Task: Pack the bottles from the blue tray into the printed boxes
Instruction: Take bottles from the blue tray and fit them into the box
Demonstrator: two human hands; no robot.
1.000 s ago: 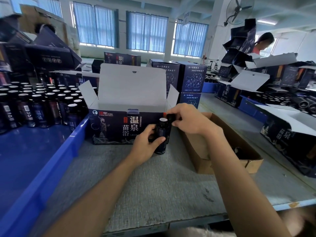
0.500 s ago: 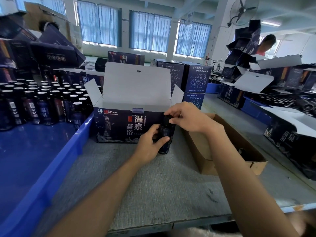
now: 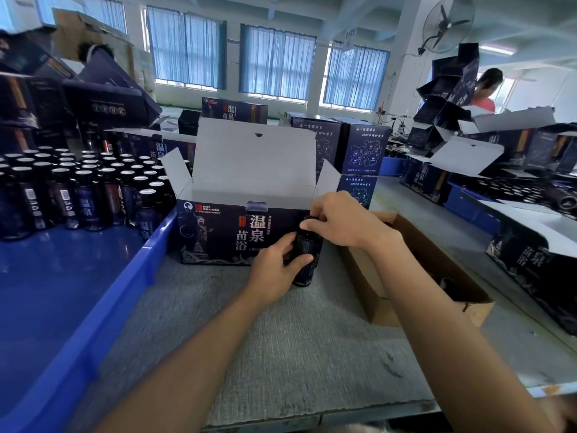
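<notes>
1. The left hand (image 3: 278, 270) is wrapped round the body of a dark bottle (image 3: 309, 245), thumb across the front and fingers curled behind it.
2. The right hand (image 3: 340, 223) is closed over the top of the same bottle, its fingertips pinching the cap.
3. The bottle stands upright, its base down at the grey desk (image 3: 296, 354), just in front of the right front corner of the printed box (image 3: 218, 235); it is outside the box.
4. The printed box sits on the desk with its white lid flap raised at the back and both side flaps spread; what lies inside it is hidden by the front wall.
5. Touching the box's left side is the blue tray (image 3: 131, 285), whose near part is bare blue floor.
6. Rows of capped bottles (image 3: 84, 195) stand upright at the tray's far end.
7. An open brown carton (image 3: 437, 270) lies on the desk to the right of the hands, beside the right forearm.
8. More printed boxes (image 3: 365, 148), closed and stacked, stand behind the open one.
9. Another person (image 3: 485, 89) is at the far right, behind a heap of folded boxes.
</notes>
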